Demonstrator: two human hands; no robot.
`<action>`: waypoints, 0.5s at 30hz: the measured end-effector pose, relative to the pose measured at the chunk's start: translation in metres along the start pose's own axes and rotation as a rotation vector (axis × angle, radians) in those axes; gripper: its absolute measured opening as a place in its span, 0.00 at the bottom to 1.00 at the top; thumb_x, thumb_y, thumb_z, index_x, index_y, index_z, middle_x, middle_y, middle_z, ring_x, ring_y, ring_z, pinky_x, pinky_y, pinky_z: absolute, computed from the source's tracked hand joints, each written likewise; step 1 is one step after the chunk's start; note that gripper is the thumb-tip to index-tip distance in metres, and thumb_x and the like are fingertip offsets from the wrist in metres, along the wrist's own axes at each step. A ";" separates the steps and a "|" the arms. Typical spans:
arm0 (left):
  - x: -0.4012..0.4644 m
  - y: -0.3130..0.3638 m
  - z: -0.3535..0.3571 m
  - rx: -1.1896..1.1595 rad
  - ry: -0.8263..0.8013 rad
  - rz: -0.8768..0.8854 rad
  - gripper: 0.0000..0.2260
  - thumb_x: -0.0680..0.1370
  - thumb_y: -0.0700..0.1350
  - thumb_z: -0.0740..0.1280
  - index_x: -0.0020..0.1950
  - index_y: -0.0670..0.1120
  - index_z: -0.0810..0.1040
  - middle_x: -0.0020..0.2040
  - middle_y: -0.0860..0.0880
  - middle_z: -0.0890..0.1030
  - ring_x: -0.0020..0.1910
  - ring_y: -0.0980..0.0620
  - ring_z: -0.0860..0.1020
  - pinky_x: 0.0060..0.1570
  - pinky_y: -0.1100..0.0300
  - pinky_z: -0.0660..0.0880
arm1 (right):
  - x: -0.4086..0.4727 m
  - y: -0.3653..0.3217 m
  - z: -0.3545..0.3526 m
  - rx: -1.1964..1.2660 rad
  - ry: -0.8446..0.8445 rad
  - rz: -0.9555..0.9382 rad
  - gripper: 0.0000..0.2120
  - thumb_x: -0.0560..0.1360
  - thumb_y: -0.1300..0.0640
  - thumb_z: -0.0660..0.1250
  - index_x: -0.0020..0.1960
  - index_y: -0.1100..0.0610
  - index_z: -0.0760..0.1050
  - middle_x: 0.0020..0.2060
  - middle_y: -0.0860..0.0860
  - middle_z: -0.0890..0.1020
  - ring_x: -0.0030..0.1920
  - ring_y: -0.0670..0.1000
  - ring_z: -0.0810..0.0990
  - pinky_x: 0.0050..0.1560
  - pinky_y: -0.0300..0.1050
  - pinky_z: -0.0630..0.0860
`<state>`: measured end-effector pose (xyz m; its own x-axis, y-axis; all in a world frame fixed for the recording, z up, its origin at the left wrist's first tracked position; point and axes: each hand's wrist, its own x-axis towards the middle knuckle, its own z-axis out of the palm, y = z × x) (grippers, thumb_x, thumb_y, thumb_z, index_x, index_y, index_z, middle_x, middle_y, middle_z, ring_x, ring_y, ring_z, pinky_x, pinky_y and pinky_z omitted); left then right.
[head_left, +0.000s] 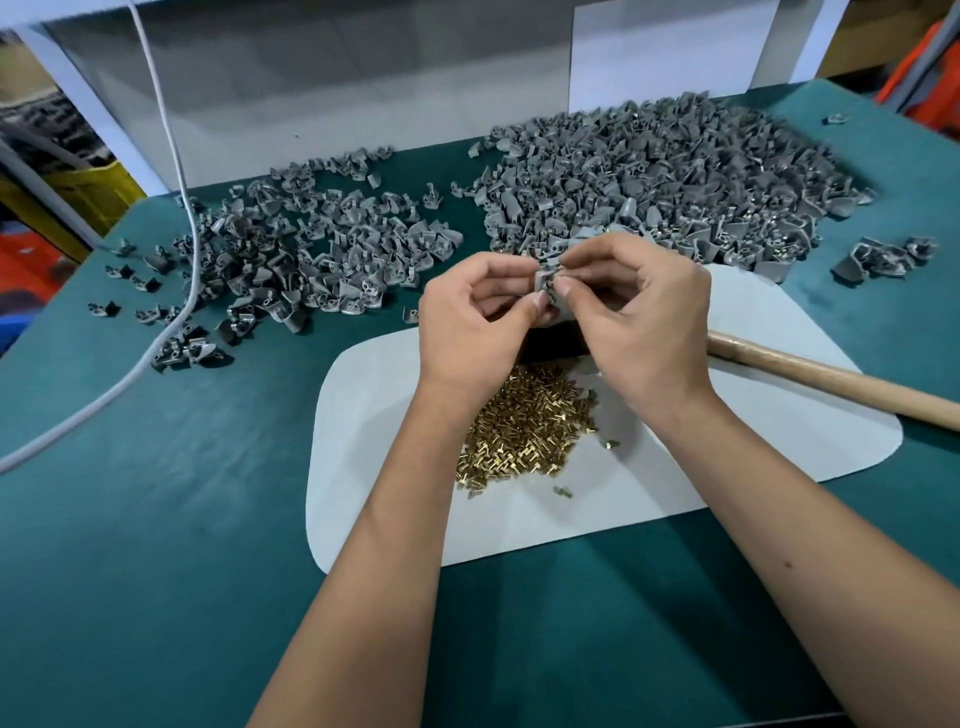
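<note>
While both hands are working above the white mat (374, 415), we are recording the grey plastic part (544, 280) as sitting between them, over the pile of brass inserts (524, 421). The left hand (470, 317) is holding the part's lower end in a curled grip; the right hand (641, 312) is pinching its upper edge from the opposite side. Whether an insert is lying under those fingertips, we cannot tell. We are judging the part's long axis as roughly upright, with both hands equally near.

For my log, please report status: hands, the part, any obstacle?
One grey part pinched by left hand and right hand. Heap of brass pins beneath. No obstruction; wooden handle apart, right.
</note>
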<state>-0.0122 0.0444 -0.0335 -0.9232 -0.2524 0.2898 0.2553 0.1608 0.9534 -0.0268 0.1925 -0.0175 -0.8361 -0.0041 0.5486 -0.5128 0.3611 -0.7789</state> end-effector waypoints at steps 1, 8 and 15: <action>0.000 0.000 0.000 -0.004 -0.001 0.002 0.11 0.73 0.30 0.75 0.54 0.37 0.83 0.48 0.41 0.86 0.49 0.45 0.86 0.54 0.44 0.83 | 0.000 0.000 0.000 -0.012 0.000 -0.001 0.07 0.73 0.64 0.76 0.50 0.58 0.84 0.43 0.46 0.86 0.44 0.41 0.85 0.47 0.43 0.84; -0.003 0.000 0.003 -0.063 -0.016 -0.007 0.09 0.73 0.29 0.75 0.51 0.37 0.83 0.47 0.39 0.87 0.48 0.42 0.86 0.52 0.46 0.84 | -0.001 0.004 0.003 -0.054 0.010 -0.040 0.06 0.73 0.63 0.74 0.49 0.57 0.84 0.42 0.46 0.86 0.43 0.42 0.85 0.47 0.46 0.83; -0.001 -0.002 0.004 -0.048 0.010 -0.029 0.10 0.72 0.28 0.75 0.47 0.41 0.85 0.45 0.40 0.87 0.45 0.46 0.86 0.54 0.47 0.83 | -0.004 0.007 0.011 -0.192 -0.019 -0.204 0.07 0.70 0.68 0.69 0.45 0.57 0.77 0.39 0.47 0.81 0.40 0.47 0.79 0.42 0.46 0.78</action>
<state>-0.0131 0.0477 -0.0356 -0.9277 -0.2656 0.2622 0.2419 0.1073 0.9644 -0.0286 0.1851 -0.0282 -0.7238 -0.1114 0.6810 -0.6259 0.5214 -0.5800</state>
